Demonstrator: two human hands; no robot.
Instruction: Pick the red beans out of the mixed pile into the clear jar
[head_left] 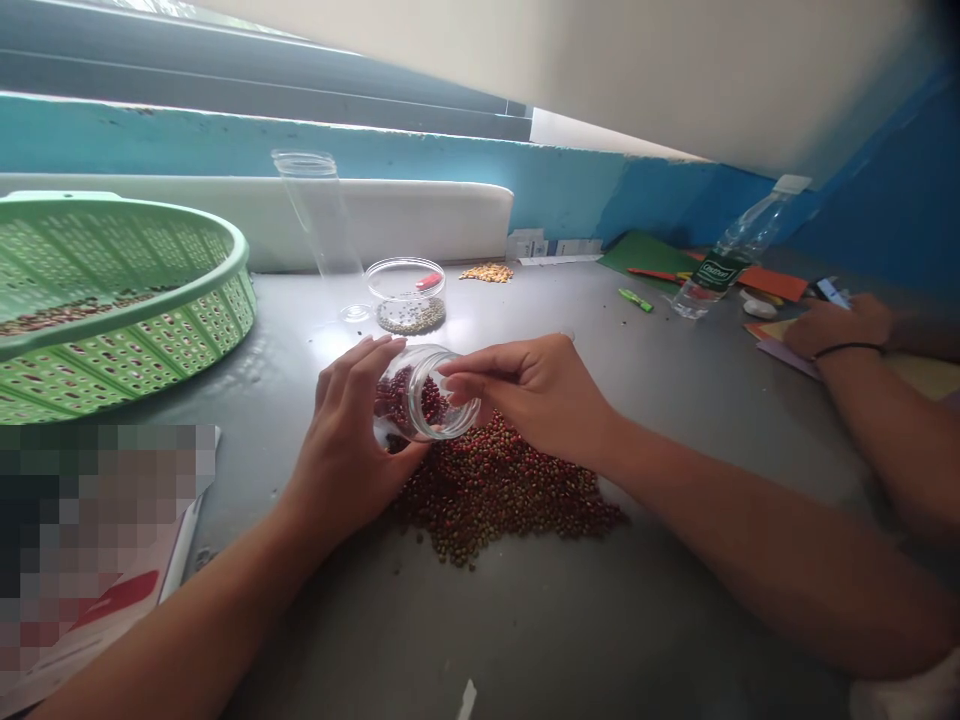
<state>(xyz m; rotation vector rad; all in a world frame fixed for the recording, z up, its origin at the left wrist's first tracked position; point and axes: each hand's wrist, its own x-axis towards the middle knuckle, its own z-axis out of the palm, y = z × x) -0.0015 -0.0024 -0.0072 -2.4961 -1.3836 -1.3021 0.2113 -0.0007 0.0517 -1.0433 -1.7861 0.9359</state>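
My left hand (346, 450) is wrapped round a small clear jar (420, 392) that lies tilted on its side, mouth to the right, with red beans inside. My right hand (536, 390) hovers at the jar's mouth with its fingertips pinched together; what they pinch is too small to see. Below both hands a heap of mixed red and green beans (495, 495) lies on the grey table (525, 620).
A green perforated basket (112, 300) holding beans sits at the left. Behind stand a tall empty clear jar (319, 215), a low clear tub of green beans (409, 295) and a small pile of corn (487, 272). At the right are a water bottle (731, 260), coloured paper, and another person's hand (836, 325).
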